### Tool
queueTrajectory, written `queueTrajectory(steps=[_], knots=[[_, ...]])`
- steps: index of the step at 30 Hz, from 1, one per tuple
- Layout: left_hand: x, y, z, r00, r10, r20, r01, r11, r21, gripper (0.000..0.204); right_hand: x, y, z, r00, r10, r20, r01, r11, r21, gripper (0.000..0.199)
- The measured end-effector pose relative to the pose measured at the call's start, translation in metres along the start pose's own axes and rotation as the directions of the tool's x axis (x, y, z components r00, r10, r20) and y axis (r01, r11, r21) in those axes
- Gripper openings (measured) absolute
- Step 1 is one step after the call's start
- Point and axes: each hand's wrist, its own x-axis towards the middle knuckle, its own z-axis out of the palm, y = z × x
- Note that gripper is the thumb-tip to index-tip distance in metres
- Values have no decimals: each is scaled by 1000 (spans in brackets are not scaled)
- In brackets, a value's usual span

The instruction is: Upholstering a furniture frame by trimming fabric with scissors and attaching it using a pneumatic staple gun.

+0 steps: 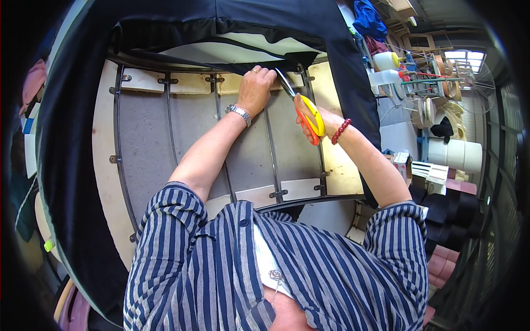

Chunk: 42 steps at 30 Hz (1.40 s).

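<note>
My left hand point(255, 88), with a ring and a metal wristwatch, presses on the edge of black fabric point(221, 33) at the far rim of a wooden furniture frame point(105, 138). My right hand point(314, 118), with a red bead bracelet, grips scissors point(301, 105) with yellow and orange handles. The blades are open and point up toward the black fabric just right of my left fingers. Black fabric drapes around the frame's left, top and right sides.
Dark metal springs point(272, 149) run across the frame's grey underside. At the right stand a cluttered workbench point(403, 77) with bottles and tools, white rolls point(455, 154), and stacked dark and pink cushions point(447, 231). My striped shirt fills the lower view.
</note>
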Motion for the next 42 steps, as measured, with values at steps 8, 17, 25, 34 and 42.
queueTrajectory(steps=[8, 17, 25, 34, 42], knots=[[-1, 1, -4, 1000, 5, 5, -5, 1000, 4, 7, -1, -5, 6, 999, -41, -24, 40, 998, -49, 94], [-2, 1, -6, 999, 39, 19, -40, 999, 31, 5, 3, -10, 5, 991, -90, -98, 77, 988, -133, 91], [-3, 1, -7, 999, 19, 30, -21, 998, 51, 5, 18, -5, 7, 958, -175, -227, 98, 944, -314, 65], [-6, -2, -4, 999, -11, 47, 8, 998, 55, 5, 9, -4, 12, 926, -245, -289, 119, 912, -392, 58], [-6, -16, 1, 975, -221, 34, 224, 969, -107, 6, -1, 10, 9, 998, -57, 13, 57, 998, -1, 86]])
